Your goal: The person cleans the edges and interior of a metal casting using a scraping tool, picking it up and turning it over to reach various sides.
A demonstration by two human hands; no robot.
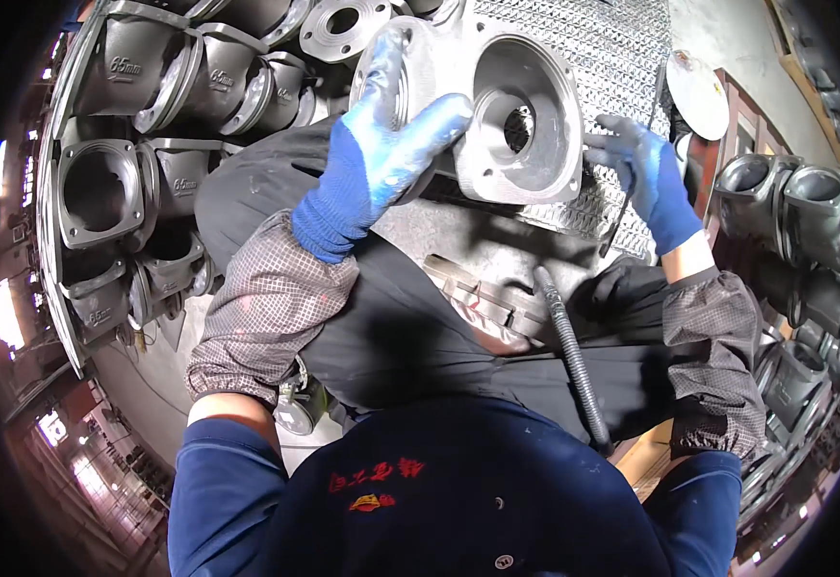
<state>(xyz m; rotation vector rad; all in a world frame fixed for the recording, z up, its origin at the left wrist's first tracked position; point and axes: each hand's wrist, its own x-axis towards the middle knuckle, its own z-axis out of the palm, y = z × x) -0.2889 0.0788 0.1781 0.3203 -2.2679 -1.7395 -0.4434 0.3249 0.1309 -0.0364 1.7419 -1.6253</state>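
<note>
A grey cast-metal valve body [537, 79] rests at the top centre, its square flange and wide round bore facing me. My left hand [381, 144], in a blue glove with a pale coated palm, grips the valve body's left side. Its thumb presses beside the square flange and its fingers reach over the round side flange. My right hand [643, 171], gloved the same way, is just right of the square flange with fingers apart and nothing in it. Beneath the valve body is a patterned metal-mesh work surface [622, 58].
Several similar valve bodies [102, 192] are stacked on a rack at the left. More castings [814, 207] stand at the right. A dark ribbed rod or hose [574, 361] slants over my lap. A white round disc [697, 94] is at the upper right.
</note>
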